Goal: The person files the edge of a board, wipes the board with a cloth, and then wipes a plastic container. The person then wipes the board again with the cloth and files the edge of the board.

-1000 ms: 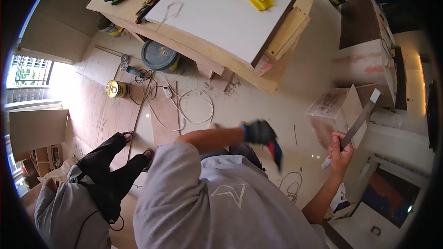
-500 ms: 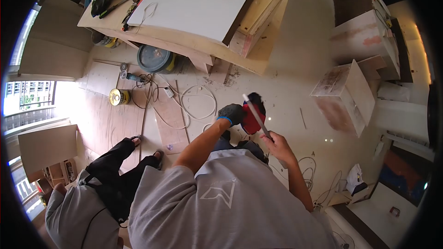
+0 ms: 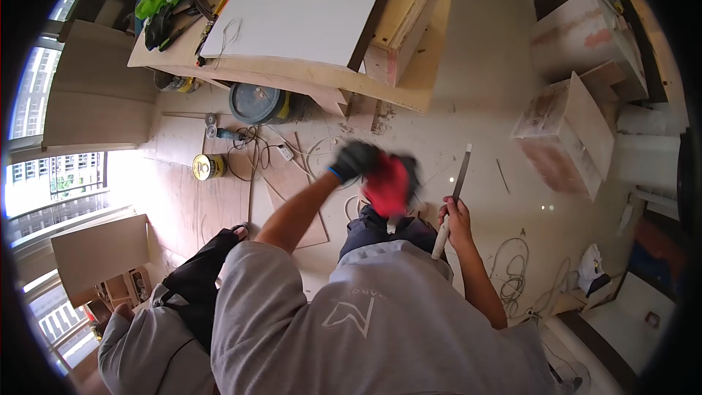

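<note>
My left hand [image 3: 356,161], in a dark glove with a blue cuff, is closed on a red and black cloth-like item [image 3: 389,181], blurred by motion; it may be a glove, but I cannot tell. My bare right hand [image 3: 456,221] grips a long thin flat tool [image 3: 462,175] by its pale handle, the blade pointing up and away from me. A gap separates the tool from the red and black item. The fingertips of my left hand are smeared and partly hidden by that item.
Ahead stands a workbench [image 3: 292,73] bearing a white panel [image 3: 300,14]. A lidded bucket [image 3: 256,102], a yellow can [image 3: 209,167] and cables lie on the floor. Another person [image 3: 157,322] is at my left. A wooden box [image 3: 563,135] stands at the right.
My left hand has moved left with the red and black item, which has come away from the tool. My right hand has moved right, and the tool now points more upright.
</note>
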{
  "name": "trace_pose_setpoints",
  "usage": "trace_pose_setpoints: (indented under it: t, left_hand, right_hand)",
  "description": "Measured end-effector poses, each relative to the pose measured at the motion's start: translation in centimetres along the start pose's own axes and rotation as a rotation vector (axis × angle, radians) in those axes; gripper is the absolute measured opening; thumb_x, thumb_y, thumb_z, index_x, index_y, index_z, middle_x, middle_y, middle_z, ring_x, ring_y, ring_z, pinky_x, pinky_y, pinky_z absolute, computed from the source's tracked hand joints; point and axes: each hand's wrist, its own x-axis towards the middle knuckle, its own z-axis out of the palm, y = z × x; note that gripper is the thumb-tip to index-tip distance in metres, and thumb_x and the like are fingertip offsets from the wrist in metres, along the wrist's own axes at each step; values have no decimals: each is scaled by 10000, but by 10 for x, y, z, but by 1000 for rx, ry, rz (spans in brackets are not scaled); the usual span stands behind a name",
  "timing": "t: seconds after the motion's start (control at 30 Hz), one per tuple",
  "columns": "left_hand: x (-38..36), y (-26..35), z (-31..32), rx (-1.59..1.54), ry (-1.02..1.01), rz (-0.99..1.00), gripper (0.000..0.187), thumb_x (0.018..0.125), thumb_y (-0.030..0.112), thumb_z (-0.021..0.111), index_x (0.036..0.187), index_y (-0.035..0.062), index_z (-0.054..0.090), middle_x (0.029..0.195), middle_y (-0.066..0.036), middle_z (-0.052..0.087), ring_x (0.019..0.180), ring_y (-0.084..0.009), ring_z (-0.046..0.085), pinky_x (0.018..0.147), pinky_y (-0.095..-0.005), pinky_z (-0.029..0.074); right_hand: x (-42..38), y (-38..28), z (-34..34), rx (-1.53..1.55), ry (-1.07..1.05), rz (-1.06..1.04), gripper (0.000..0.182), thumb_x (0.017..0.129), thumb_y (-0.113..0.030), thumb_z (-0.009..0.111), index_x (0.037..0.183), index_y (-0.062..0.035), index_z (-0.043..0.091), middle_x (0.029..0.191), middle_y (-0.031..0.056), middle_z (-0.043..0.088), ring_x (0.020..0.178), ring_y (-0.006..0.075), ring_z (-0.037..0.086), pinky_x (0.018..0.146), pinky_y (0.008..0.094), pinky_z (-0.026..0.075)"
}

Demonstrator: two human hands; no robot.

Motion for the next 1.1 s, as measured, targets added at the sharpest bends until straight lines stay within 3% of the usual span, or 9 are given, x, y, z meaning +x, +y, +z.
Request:
trace_pose_setpoints:
  t: [0.03, 0.1, 0.23, 0.33, 0.57, 0.63, 0.67, 0.77, 1.1]
  left_hand:
    - [-77, -147, -9, 166, 36, -629, 170, 911, 162, 572, 829, 108, 711, 824, -177, 711, 696, -340, 661, 640, -436, 518]
    - [-112, -175, -136, -246, 845, -1197, 206, 961, 233, 601, 863, 94, 717, 827, -193, 710, 765, -305, 703, 677, -393, 516]
    - [-136, -109, -235, 415, 83, -1510, 333, 1016, 352, 508, 908, 107, 708, 819, -204, 726, 859, -400, 711, 713, -494, 537]
    - [-134, -74, -122, -97, 165, -1305, 410, 1025, 402, 493, 904, 84, 721, 799, -224, 712, 801, -403, 712, 668, -501, 529]
    - [97, 205, -28, -288, -647, 250, 229, 873, 344, 661, 902, 142, 766, 883, -123, 747, 818, -355, 730, 725, -469, 576]
    - [91, 133, -27, -213, -670, 218, 279, 932, 313, 594, 1083, 146, 759, 1092, -139, 755, 1021, -317, 725, 902, -426, 566]
    - [30, 2, 32, -49, -122, -166, 157, 873, 218, 636, 839, 120, 754, 840, -134, 743, 808, -274, 728, 695, -409, 565]
    - [-5, -84, -135, -127, -16, -955, 294, 971, 348, 564, 1042, 150, 769, 923, -212, 730, 847, -407, 710, 744, -488, 559]
    - [12, 98, -153, 126, -127, -276, 245, 919, 210, 634, 1144, 113, 645, 905, -94, 700, 803, -289, 703, 691, -438, 556]
  right_hand:
    - [-4, 0, -2, -23, -30, -19, 236, 1079, -293, 525, 1102, -63, 572, 731, 18, 547, 572, 122, 529, 519, 272, 453]
    - [-14, -2, -12, -45, -51, -23, 220, 1082, -266, 515, 1106, -53, 566, 721, 21, 544, 559, 114, 519, 515, 259, 445]
    - [-25, 21, -21, -23, -36, -13, 203, 1086, -243, 506, 1114, -52, 565, 715, 27, 539, 542, 118, 508, 508, 265, 442]
    - [-14, 45, -32, 52, 41, 42, 219, 1084, -250, 508, 1127, -43, 565, 722, 31, 539, 538, 129, 511, 509, 275, 444]
    - [-23, 67, -134, -55, 535, -2, 235, 1066, -250, 502, 1123, -29, 559, 692, 41, 532, 503, 151, 516, 472, 300, 451]
    - [-35, 65, -150, -19, 608, 57, 216, 1060, -222, 484, 1127, -28, 552, 682, 39, 517, 492, 152, 506, 457, 304, 444]
    - [-39, 74, -164, 11, 545, 38, 236, 1074, -243, 487, 1148, -26, 544, 694, 38, 526, 503, 155, 509, 467, 318, 451]
    - [-51, 80, -168, -103, 488, 27, 245, 1081, -255, 483, 1144, -26, 542, 697, 37, 528, 506, 153, 517, 469, 310, 450]
    - [-23, -44, 19, 132, -61, 94, 417, 1035, -456, 581, 1167, -61, 578, 838, 37, 609, 529, 91, 450, 490, 256, 402]
